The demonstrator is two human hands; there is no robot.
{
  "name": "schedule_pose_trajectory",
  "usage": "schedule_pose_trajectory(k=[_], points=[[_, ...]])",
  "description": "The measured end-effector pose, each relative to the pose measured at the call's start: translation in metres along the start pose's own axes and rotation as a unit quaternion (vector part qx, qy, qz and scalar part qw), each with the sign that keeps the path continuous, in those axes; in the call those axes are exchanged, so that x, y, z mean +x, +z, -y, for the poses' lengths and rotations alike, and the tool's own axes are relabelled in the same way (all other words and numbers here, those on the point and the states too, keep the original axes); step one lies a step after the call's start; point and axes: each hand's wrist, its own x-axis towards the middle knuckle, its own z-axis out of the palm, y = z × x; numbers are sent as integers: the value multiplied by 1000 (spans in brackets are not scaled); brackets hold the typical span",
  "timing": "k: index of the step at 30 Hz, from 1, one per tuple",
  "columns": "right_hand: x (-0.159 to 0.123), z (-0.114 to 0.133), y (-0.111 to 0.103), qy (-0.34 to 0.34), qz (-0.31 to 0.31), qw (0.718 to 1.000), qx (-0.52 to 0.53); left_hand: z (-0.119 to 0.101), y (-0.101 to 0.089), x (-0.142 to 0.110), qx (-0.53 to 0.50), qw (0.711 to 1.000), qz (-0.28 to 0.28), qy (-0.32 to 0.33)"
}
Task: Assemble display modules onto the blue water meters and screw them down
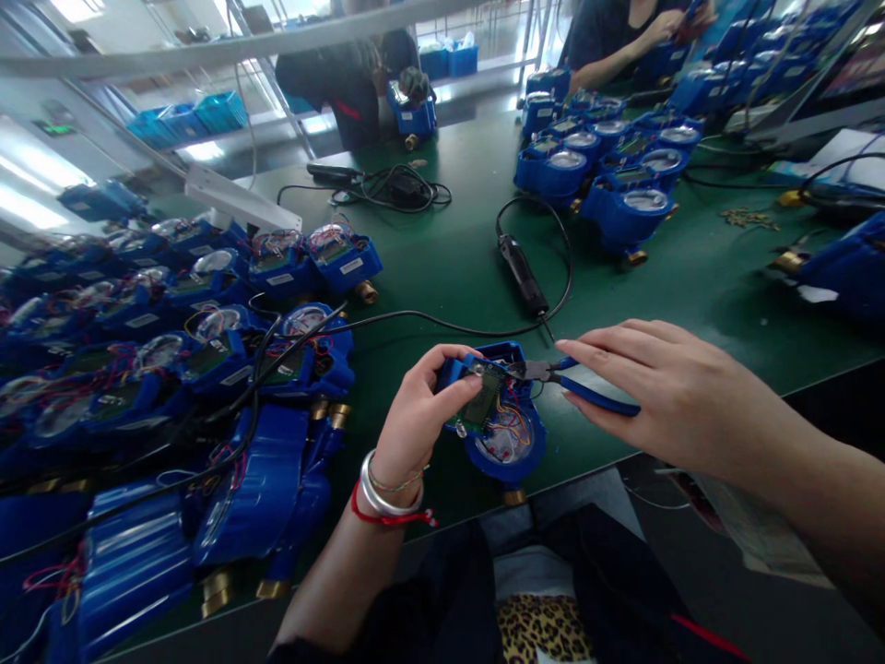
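Dozens of blue meters (349, 265) crowd the left side of the green counter (442, 263), many with loose wires showing, and a black cable runs across them. Next comes the left hand (418, 406), its thumb on a circuit board (488, 397) and its fingers round the left of the casing, so its grip pinches both. That open meter (529, 452) is at the middle of the near edge, round dial toward the person; whether it rests on the counter, I cannot tell. Just beyond lies an electric screwdriver (522, 277). To the right, the pliers (598, 397) reach the board's right edge, held in the right hand (667, 378), whose grip is bent round handles that stand apart. Their bite is too small to make out.

The step in hand looks like plier work beside the board; the next move seems to call for a steady board and a careful squeeze clear of the coloured wires (515, 415).
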Motion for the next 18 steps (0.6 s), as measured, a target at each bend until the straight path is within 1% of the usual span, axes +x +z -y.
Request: schedule_pose_trajectory(k=[6, 12, 18], points=[[1, 6, -3, 11, 17, 1000, -11, 0, 0, 1, 7, 1000, -1, 7], [2, 8, -2, 13, -9, 1000, -1, 0, -1, 1, 0, 1000, 1, 11], [2, 11, 2, 32, -27, 999, 9, 1, 0, 1, -6, 1000, -5, 9]])
